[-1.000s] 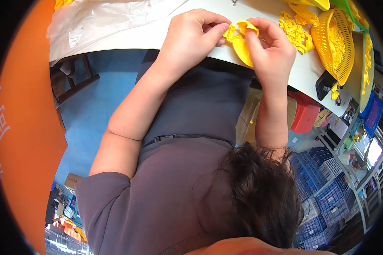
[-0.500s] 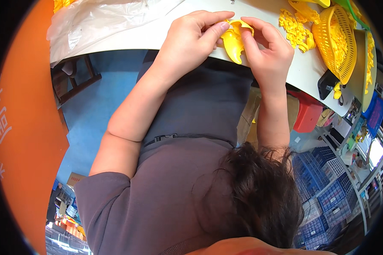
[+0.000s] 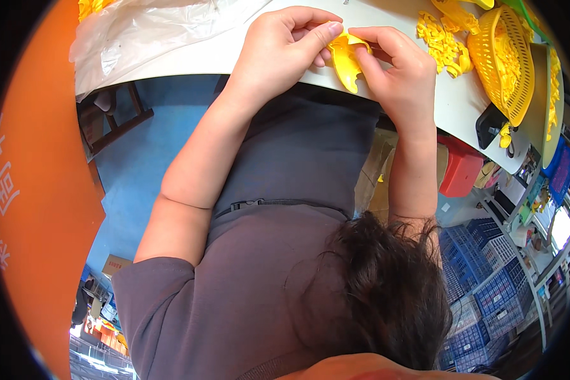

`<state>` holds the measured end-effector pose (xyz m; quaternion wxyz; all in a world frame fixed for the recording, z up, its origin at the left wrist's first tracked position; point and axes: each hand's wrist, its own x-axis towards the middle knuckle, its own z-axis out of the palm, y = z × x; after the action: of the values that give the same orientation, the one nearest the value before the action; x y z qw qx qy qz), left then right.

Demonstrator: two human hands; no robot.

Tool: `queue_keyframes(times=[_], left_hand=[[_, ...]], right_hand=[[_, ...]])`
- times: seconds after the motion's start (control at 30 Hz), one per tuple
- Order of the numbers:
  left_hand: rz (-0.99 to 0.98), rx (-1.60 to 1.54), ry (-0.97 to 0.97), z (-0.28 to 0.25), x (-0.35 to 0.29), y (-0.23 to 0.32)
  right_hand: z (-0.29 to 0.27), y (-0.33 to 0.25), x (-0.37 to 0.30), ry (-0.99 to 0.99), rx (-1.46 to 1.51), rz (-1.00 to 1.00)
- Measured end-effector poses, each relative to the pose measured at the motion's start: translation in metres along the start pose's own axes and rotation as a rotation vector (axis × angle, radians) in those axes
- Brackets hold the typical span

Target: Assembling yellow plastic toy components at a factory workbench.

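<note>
A thin, curved yellow plastic piece (image 3: 346,66) with a narrowing lower end is held near the table's front edge, between my two hands. My right hand (image 3: 399,69) is closed on its right side, thumb in front and index finger along the top. At its upper left, the thumb and index finger of my left hand (image 3: 285,50) are pinched together. What lies in that pinch is too small to make out. The other left fingers curl in close to the piece's left edge.
Loose yellow pieces (image 3: 440,44) lie right of my hands on the white table (image 3: 228,60). Beyond them stand a yellow perforated basket (image 3: 529,76) of yellow bits and a black phone (image 3: 488,125). Clear plastic sheeting (image 3: 133,38) covers the left. A red stool (image 3: 460,168) is below the table.
My left thumb has slid up off the yellow piece's edge and now meets the index finger. The left hand has shifted slightly left and up. The right hand keeps hold of the piece.
</note>
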<state>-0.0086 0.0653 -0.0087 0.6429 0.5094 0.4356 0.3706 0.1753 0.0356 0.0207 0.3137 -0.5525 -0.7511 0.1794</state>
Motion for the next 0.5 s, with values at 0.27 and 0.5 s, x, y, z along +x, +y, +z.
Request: queue_keyframes(times=[0.27,0.5], left_hand=[[-0.147,-0.115,-0.08,-0.003,0.004,-0.003],[-0.108,-0.128,0.024,0.006,0.0,0.007]], right_hand=[[0.006,0.004,-0.005,0.087,0.054,0.027],[-0.004,-0.004,0.006,-0.044,-0.002,0.031]])
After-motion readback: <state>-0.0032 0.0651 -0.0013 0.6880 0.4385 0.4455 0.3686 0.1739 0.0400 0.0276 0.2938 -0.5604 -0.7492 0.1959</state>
